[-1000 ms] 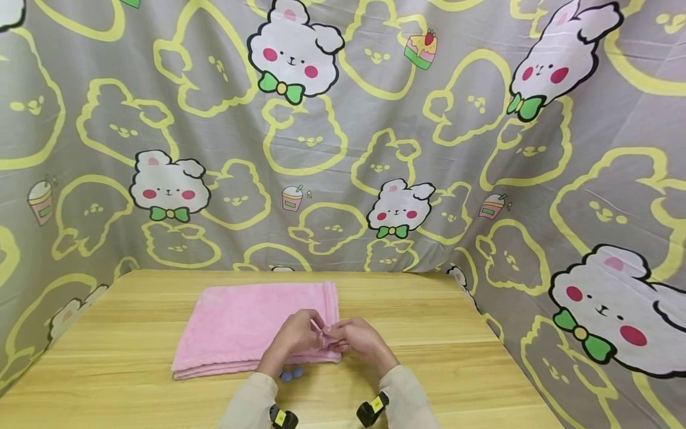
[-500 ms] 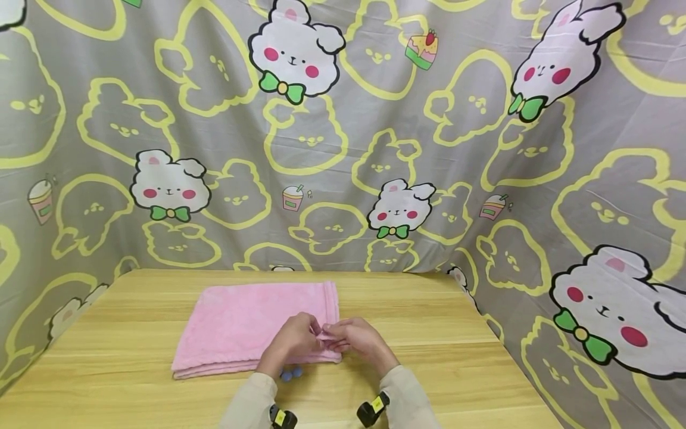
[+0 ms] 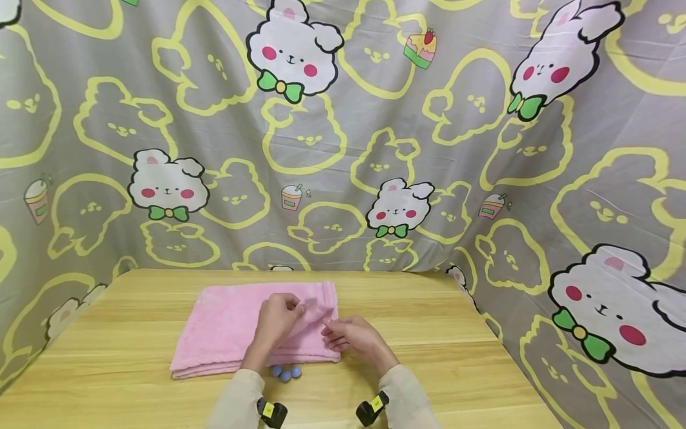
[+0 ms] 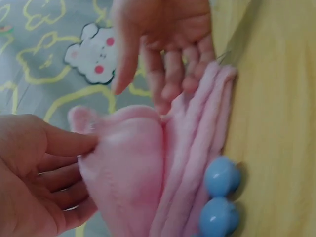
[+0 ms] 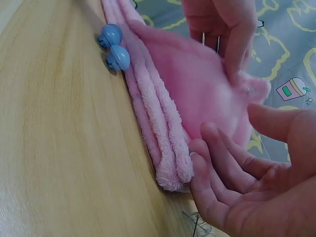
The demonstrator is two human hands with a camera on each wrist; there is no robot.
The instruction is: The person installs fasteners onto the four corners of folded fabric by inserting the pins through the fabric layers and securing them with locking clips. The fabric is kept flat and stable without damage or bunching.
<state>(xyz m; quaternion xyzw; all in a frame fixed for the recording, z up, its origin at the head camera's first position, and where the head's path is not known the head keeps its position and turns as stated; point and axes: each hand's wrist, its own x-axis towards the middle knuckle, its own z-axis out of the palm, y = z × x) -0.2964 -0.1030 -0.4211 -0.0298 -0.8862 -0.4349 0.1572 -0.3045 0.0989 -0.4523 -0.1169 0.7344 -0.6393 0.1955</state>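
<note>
Folded pink fleece blanket [image 3: 225, 322] lies on the light wood-grain table [image 3: 107, 339], left of centre | left hand [image 3: 276, 322] pinches the blanket's raised flap between thumb and fingers | three glossy blue round-headed pieces [image 3: 286, 375] sit just beside the near edge | right hand [image 3: 355, 338] grasps nothing, fingers loosely bent at the right edge (contact cannot be confirmed).

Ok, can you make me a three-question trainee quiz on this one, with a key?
1. Which hand pinches the raised flap of the pink blanket?
2. Where do the blue round pieces lie? a) on top of the blanket b) by its near edge c) by its far edge
3. True or false: the blanket is spread in a single layer.

Key: 1. the left hand. 2. b. 3. False; its edge shows stacked layers.
</note>
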